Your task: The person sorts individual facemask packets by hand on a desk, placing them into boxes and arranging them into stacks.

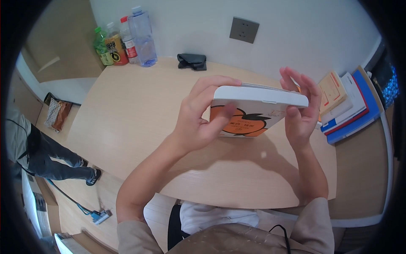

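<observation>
Box (256, 109), white with orange print, held over table (127, 101), frame centre. Left hand (202, 112) grip clamped on box; right hand (301, 120) cupped at right end, grip contact can't be told.

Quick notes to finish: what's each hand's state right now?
Left hand: closed, holding the white-and-orange box.
Right hand: open, fingers raised at the box's right end; firm contact unclear.

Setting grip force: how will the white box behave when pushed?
The white box is likely stiff: its front panel looks flat under the left hand. Its smooth faces may slip. Narrow-sided, it could tip if stood on edge.
</observation>
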